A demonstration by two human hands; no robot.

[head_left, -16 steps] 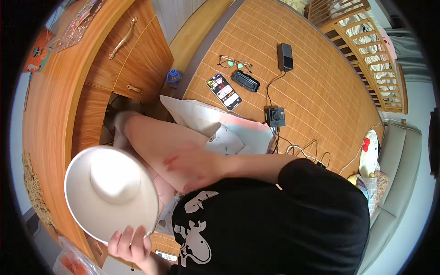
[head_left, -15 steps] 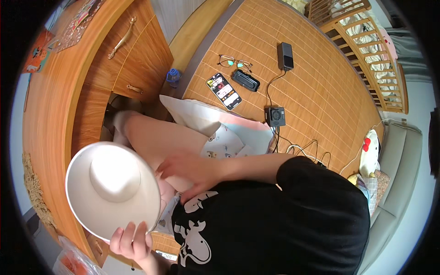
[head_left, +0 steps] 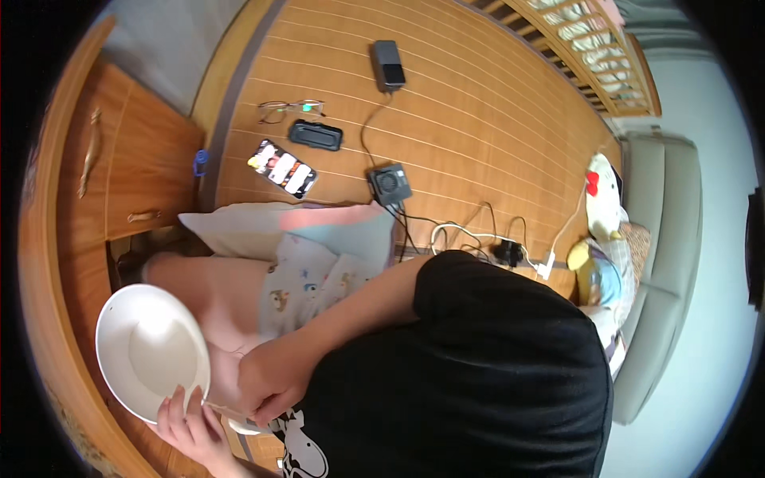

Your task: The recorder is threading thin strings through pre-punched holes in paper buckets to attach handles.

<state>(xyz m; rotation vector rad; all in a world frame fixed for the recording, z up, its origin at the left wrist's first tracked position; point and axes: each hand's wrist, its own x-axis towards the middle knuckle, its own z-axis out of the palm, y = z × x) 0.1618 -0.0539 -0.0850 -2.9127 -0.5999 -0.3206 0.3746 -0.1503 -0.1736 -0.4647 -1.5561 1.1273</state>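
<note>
At the lower left, my left hand (head_left: 191, 429) grips the near rim of a deep white round tub (head_left: 163, 362), fingers over its edge. The tub is tilted, so its bare inside shows, with a bright patch of light on the wall. My right hand (head_left: 275, 384) is closed beside it, close to my lap and apart from the tub. A thin pale strip (head_left: 227, 412) lies between the two hands; whether my right fingers hold it cannot be made out. My bare leg and patterned shorts (head_left: 307, 291) are behind the tub.
A wooden desk (head_left: 48, 263) curves along the left, with drawers (head_left: 151, 159). On the mat lie a phone (head_left: 283, 169), glasses (head_left: 291, 110), a black case (head_left: 315, 135), a dark box (head_left: 388, 65) and a fan-like device (head_left: 389, 185) with cables. A cot (head_left: 590, 60) stands at the far right.
The view has swung, shifting the surroundings left. My right hand has moved from over my leg down beside my left hand and closed. The tub sits lower and smaller in view.
</note>
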